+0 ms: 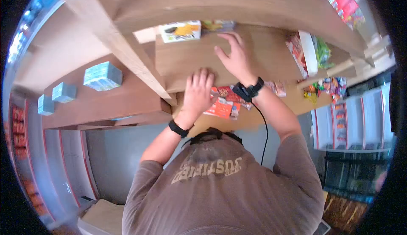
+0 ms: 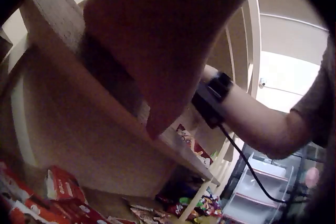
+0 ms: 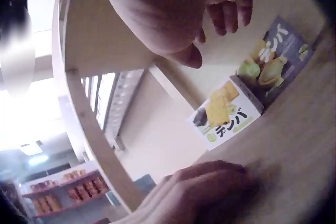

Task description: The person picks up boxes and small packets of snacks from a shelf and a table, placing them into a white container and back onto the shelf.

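Note:
My left hand (image 1: 198, 91) rests on the front part of a wooden shelf board (image 1: 263, 52), fingers laid over its surface. Further in, my right hand (image 1: 236, 59) hovers above the same board with thumb and fingers spread apart, nothing between them. Closest to it at the back stand a white snack box (image 3: 226, 115) with a yellow picture and a grey snack box (image 3: 275, 58) with green and tan pictures, side by side. In the right wrist view the right hand's fingers (image 3: 223, 18) reach above both boxes. The left wrist view shows the left hand (image 2: 152, 40) dark at the board's edge.
A wooden post (image 1: 123, 44) divides this shelf from the left one, which bears light-blue packs (image 1: 103, 76). Red snack packs (image 1: 222, 108) lie on the lower level. On the right a white-sided box (image 1: 308, 52) stands beside green packets (image 1: 323, 52). A cable (image 1: 266, 133) hangs from the right wrist.

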The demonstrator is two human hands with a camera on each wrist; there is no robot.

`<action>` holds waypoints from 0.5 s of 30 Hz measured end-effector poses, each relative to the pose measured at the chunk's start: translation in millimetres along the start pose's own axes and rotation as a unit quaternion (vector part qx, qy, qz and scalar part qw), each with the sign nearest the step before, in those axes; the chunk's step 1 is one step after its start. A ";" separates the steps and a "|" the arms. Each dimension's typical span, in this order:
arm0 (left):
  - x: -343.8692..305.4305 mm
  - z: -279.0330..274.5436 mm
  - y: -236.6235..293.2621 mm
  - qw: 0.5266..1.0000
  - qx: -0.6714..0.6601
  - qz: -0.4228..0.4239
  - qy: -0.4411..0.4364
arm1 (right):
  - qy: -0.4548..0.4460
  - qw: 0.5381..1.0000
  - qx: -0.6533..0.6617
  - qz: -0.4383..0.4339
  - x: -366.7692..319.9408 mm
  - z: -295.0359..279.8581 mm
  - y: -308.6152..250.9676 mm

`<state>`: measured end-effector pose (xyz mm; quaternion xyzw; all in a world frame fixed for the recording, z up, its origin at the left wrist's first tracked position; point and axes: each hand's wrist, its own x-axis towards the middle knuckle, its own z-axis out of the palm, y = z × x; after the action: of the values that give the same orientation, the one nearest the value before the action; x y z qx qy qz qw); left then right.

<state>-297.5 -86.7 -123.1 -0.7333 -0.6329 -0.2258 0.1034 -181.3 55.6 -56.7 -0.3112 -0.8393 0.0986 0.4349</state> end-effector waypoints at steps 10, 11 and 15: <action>6.4 7.4 17.3 0.998 -0.037 -0.002 0.042 | -0.156 0.889 0.244 0.355 -272.4 -93.7 50.8; 3.3 11.5 21.0 0.998 -0.042 0.014 0.034 | -0.150 0.880 0.206 0.400 -305.4 -91.8 64.1; -26.9 42.6 41.9 0.967 -0.167 0.193 0.020 | -0.084 0.803 0.197 0.556 -418.4 -82.6 102.4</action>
<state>-250.8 -99.2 -167.2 -0.8439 -0.4303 -0.3185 0.0339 107.8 -126.9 -331.4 -0.6223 -0.5182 0.5126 0.2853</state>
